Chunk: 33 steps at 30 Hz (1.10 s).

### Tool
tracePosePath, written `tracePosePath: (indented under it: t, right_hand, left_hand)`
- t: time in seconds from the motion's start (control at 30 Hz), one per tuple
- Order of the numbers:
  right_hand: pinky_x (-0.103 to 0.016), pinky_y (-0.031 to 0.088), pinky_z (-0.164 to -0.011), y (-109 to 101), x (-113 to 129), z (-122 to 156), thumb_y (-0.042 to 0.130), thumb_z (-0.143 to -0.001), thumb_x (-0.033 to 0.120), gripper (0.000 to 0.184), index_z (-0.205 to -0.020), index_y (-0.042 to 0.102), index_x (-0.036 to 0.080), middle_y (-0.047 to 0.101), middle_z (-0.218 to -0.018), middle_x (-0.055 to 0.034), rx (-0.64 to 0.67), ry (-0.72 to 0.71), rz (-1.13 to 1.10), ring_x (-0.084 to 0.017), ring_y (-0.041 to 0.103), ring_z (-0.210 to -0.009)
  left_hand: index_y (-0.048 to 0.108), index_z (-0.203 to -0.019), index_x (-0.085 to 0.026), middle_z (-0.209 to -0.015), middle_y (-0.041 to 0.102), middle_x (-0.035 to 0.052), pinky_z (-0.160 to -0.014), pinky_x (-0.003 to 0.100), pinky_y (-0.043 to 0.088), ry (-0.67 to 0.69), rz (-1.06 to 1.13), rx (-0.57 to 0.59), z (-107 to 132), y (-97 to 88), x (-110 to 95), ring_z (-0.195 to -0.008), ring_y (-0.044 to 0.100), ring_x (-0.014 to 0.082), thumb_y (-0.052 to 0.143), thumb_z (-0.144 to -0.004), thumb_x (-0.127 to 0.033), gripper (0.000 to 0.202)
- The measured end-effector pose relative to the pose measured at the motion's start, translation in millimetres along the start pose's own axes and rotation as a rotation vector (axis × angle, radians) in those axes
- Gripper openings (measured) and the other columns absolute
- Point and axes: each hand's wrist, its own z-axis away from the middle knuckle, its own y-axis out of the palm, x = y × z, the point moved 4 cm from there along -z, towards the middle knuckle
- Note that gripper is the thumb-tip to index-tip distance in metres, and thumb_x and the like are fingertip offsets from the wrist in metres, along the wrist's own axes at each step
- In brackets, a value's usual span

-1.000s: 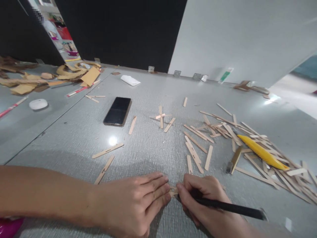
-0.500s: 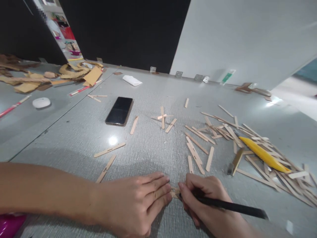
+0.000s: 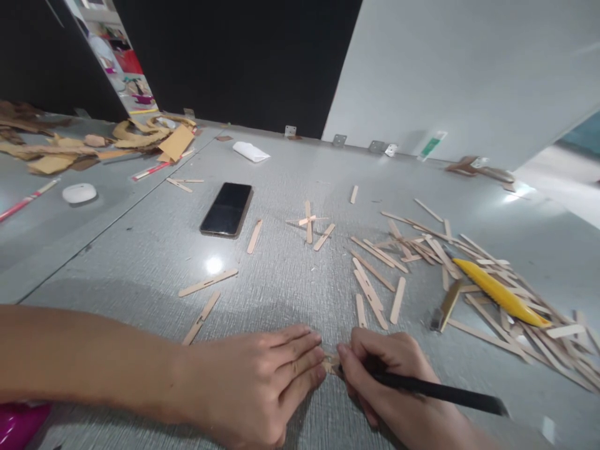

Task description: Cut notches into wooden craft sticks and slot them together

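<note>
My left hand (image 3: 262, 381) lies palm down on the grey table, fingers stretched and held together. Its fingertips press on a wooden craft stick (image 3: 329, 361), of which only a short piece shows between my hands. In a pen grip, my right hand (image 3: 394, 375) is closed round a slim black-handled craft knife (image 3: 440, 390). The knife's tip rests on the stick just right of my left fingertips. Beyond my left forearm lie a slotted stick (image 3: 201, 319) and another stick (image 3: 209, 283).
A pile of wooden sticks (image 3: 506, 337) spreads at the right, with a yellow cutter (image 3: 501, 294) on it. Farther back are crossed sticks (image 3: 308, 222), a phone (image 3: 227, 209) and folded white paper (image 3: 250, 151). Cardboard scraps (image 3: 150, 134) and a white earbud case (image 3: 79, 193) sit at left.
The knife's tip has shifted very slightly on the stick. Both hands otherwise keep the same place and grip.
</note>
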Motion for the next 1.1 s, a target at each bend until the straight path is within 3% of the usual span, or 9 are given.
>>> tracePosePath:
  t: [0.63, 0.83, 1.1]
  right_hand:
    - [-0.020, 0.032, -0.040, 1.5, -4.0, -0.1, 0.056, -0.107, 0.037, 0.048, -0.065, 0.038, 0.025, 0.045, -0.046, 0.0090, 0.017, -0.011, -0.005, -0.008, 0.046, -0.037]
    - [-0.023, 0.031, -0.040, 1.3, 1.6, 1.7, 0.058, -0.106, 0.038, 0.047, -0.063, 0.041, 0.026, 0.048, -0.046, 0.0069, -0.020, -0.071, -0.019, -0.010, 0.044, -0.038]
    - [-0.021, 0.034, -0.042, 3.3, 2.5, -2.6, 0.058, -0.106, 0.038, 0.046, -0.064, 0.043, 0.025, 0.049, -0.045, 0.0077, 0.012, -0.014, -0.038, -0.009, 0.049, -0.038]
  left_hand:
    - [0.066, -0.136, 0.007, -0.137, 0.071, 0.0235, -0.122, 0.047, 0.046, 0.001, 0.009, -0.006, 0.5, -2.1, -0.2, -0.132, 0.067, 0.0355, 0.049, -0.101, -0.028, 0.053]
    - [0.065, -0.136, 0.009, -0.138, 0.070, 0.0250, -0.123, 0.048, 0.045, 0.008, 0.013, 0.007, -0.4, -1.0, 0.1, -0.133, 0.066, 0.0358, 0.050, -0.100, -0.027, 0.053]
    - [0.068, -0.134, 0.007, -0.137, 0.072, 0.0231, -0.122, 0.046, 0.047, -0.003, 0.006, -0.005, -0.1, -1.2, 0.1, -0.132, 0.067, 0.0351, 0.050, -0.101, -0.029, 0.052]
